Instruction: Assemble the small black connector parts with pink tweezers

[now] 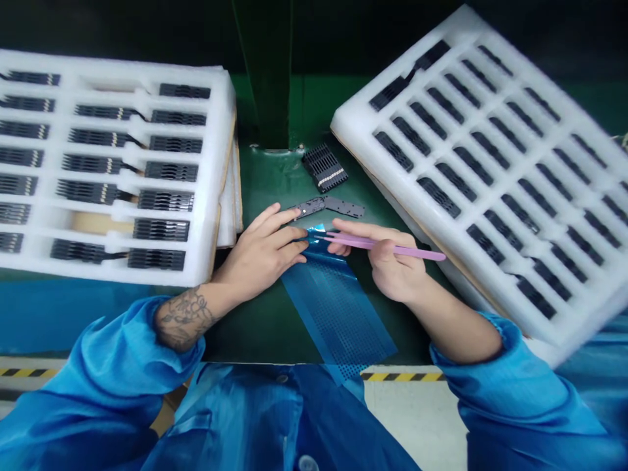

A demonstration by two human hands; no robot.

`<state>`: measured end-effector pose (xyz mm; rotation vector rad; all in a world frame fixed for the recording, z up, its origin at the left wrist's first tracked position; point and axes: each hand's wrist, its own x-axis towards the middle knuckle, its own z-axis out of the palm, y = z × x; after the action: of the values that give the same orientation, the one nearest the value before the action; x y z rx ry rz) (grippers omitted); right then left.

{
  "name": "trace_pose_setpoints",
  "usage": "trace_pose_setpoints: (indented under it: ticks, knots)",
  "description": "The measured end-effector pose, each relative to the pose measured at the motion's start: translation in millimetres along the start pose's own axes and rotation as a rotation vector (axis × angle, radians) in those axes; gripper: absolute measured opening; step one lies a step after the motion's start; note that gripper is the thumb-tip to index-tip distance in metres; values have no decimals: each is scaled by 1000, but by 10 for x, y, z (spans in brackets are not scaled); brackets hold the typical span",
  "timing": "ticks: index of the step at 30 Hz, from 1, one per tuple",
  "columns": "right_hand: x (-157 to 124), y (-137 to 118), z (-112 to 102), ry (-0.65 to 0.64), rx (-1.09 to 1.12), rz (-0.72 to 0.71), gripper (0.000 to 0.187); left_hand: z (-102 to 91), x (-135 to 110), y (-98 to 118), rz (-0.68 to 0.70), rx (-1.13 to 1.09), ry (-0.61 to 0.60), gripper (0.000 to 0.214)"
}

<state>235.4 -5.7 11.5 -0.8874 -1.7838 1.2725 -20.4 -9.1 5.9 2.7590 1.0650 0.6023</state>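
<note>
The left hand [265,255] lies palm down with its fingers extended and slightly parted; the fingertips reach the upper end of the film [338,314] and the left end of the part [343,207]. The right hand [397,265] pinches the tweezers [392,248] between thumb and fingers, with the tips pointing left over the upper end of the film. Whether the tips grip anything cannot be told. The film is blue, carries a grid of small marks and lies aslant on the green table [262,190] between the hands, its lower end passing over the near edge. The part is black, bent at the middle, and lies just beyond the film. The block [324,168], black and ribbed with a row of light contacts, sits farther back. The left tray [223,111], of white foam, holds ribbed black pieces in rows; some slots are vacant. The right tray [356,116], also white foam, stands at an angle, with similar black pieces in its slots. Both forearms emerge from blue sleeves [122,353].
</note>
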Motion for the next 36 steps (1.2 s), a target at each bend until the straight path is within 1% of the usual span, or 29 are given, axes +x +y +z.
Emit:
trace_pose_setpoints:
  ticks: [1,2,4,5,6,8,10,13,16,21,26,36]
  knots:
    - [1,-15,8,17,46,13,51,2,1,-3,14,1,12,18]
    - [7,-28,15,25,65,18,47,5,2,-5,30,-1,25,17]
    - [26,-48,26,35,56,42,28,12,6,-4,58,5,51,17]
    - [35,-52,30,42,48,79,19,16,9,-3,71,12,65,18]
    - [42,-53,33,51,44,120,16,21,12,-1,85,20,83,19]
    - [50,-44,33,79,72,202,20,26,19,4,105,30,119,21]
    - [58,-31,24,99,130,252,22,25,22,9,111,11,146,22]
    - [74,-32,6,111,171,221,17,21,21,11,98,-41,147,17]
    - [83,-62,11,123,117,180,13,31,23,12,89,-40,137,13]
    - [59,-84,71,151,-8,202,11,65,36,14,94,-9,153,16]
    - [35,-47,97,128,-56,179,10,76,37,13,101,28,141,19]
    - [38,-44,91,115,-72,164,10,49,29,25,86,4,114,14]
